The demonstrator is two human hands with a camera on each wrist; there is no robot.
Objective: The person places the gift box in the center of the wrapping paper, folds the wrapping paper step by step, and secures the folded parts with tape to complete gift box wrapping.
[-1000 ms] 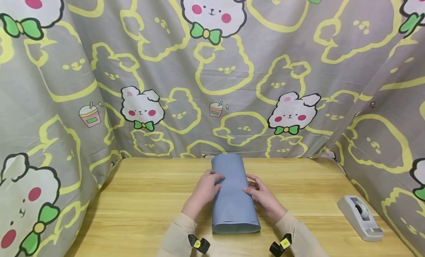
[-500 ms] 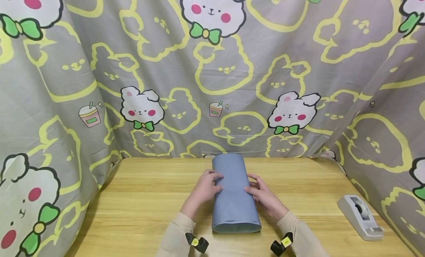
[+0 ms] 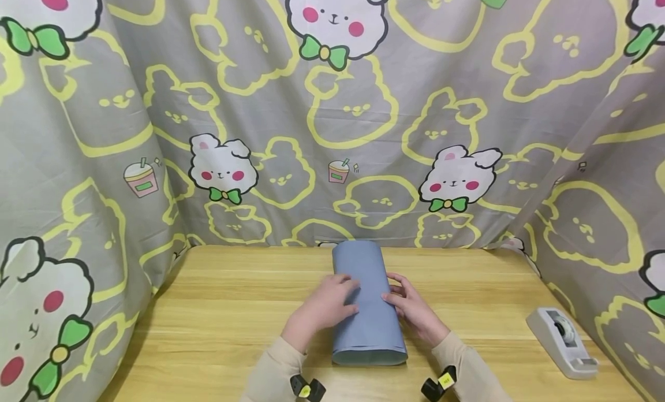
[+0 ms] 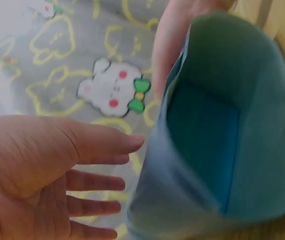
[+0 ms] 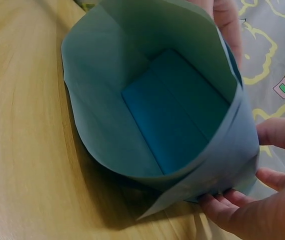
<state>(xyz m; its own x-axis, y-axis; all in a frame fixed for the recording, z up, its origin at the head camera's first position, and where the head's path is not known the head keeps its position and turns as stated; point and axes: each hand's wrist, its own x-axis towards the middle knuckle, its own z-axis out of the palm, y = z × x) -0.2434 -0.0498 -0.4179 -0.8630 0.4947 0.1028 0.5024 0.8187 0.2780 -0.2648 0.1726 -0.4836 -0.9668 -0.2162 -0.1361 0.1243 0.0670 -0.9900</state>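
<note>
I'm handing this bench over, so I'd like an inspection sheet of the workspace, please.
Surface: wood-grain table.
Job's things: blue paper tube, flattened, lying lengthwise, near end open; a loose corner juts out there.
Clutter: tape dispenser with a roll in it, at the table's right side, apart from both hands.
Left hand: over the tube's left side, fingers straight; the left wrist view shows a gap to the paper.
Right hand: holds the tube's right side, thumb on top.
Cables: nothing seen.
Surroundings: grey curtain with rabbit prints behind and on both sides.
</note>
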